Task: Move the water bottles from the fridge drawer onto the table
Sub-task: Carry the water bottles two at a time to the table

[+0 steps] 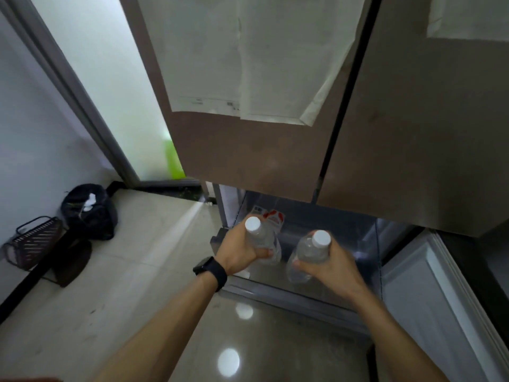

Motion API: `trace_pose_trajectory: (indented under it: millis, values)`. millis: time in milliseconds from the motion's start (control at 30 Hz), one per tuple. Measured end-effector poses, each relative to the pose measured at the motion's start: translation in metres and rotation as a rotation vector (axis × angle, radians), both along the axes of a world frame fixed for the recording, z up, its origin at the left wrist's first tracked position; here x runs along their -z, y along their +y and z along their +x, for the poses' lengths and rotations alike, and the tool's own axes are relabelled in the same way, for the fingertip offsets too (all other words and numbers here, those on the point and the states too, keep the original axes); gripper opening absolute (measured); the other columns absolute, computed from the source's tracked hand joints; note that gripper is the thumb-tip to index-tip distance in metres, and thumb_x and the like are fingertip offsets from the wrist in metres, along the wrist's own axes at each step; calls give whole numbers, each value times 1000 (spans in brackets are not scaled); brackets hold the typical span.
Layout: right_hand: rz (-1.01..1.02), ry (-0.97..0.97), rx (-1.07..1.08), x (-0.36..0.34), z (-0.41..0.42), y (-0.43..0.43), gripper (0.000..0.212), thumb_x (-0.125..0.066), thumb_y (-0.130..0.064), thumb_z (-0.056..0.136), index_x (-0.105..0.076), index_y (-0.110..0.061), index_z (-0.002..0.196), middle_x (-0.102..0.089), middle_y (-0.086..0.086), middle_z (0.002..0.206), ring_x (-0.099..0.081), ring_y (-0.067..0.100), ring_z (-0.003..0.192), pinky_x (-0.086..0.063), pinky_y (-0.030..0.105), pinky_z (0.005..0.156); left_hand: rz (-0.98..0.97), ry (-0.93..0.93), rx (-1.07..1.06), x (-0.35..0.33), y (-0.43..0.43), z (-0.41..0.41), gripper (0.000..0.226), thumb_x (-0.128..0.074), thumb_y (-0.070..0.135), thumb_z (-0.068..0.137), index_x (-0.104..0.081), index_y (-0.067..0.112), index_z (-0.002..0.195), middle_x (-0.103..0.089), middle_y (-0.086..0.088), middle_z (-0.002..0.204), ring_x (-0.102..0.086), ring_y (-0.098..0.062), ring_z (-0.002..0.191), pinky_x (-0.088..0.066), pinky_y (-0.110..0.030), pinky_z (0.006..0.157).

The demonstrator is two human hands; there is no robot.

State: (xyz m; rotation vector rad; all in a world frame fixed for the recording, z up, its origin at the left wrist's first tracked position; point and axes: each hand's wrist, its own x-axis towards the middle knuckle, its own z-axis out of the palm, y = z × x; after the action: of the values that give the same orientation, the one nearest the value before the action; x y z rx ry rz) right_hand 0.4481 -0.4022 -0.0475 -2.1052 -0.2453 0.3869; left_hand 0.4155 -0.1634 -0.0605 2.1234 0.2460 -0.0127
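At the far left a dark wire basket sits on the floor by the wall, with a black bin bag just beyond it.

Nearer the middle, the left hand, a black watch on its wrist, has its fingers curled round the left water bottle. The white cap points up toward the camera and the label end points down and away, so the long axis runs near-upright with a tilt.

To the right, the right water bottle is held the same way. The right hand wraps it from the right side, thumb across the front, cap up.

Both bottles hang over the open fridge drawer, well apart from each other, 1 per hand. Whether more bottles lie in the drawer cannot be told. The closed upper fridge doors overhang the far part of the drawer.

The coming move turns on this: each bottle is already inside its grip and stands cap-up, so lifting along that axis and drawing back toward the body should clear the drawer's front edge. Neither hand is clearly nearer. The table is not in view.
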Motion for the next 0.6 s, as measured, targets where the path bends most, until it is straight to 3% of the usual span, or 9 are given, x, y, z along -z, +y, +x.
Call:
trace_pose_trajectory:
  millis: [167,300,500,600]
  values:
    - [29,-125,-171,-57,-15,62,56,-90,-36,65,-57,-40,110,-67,-17,103,-64,0,91,-55,27,75,-34,-157,-202,-56,63,-60,63,-95,23,64,-59,35,115,-68,19,106,-62,8,98,-52,-17,86]
    - [72,-192,-365,-84,-43,142,58,-91,-36,65,-58,-39,113,-67,-17,105,-64,2,93,-56,30,77,48,-228,-379,-83,128,-133,65,-95,31,61,-58,38,115,-68,15,110,-63,-4,102,-53,-27,89]
    - [68,-266,-667,-89,-135,296,58,-86,-50,61,-56,-38,109,-66,-15,103,-62,7,92,-52,33,78,104,-187,-667,-93,230,-289,64,-93,31,61,-58,38,114,-67,16,106,-64,-5,99,-55,-39,90]
    - [66,-254,-813,-84,-202,372,58,-88,-46,62,-56,-35,109,-65,-15,102,-61,9,92,-49,29,76,144,-143,-806,-88,280,-378,65,-92,34,60,-57,40,114,-67,18,107,-63,-5,100,-55,-39,91]
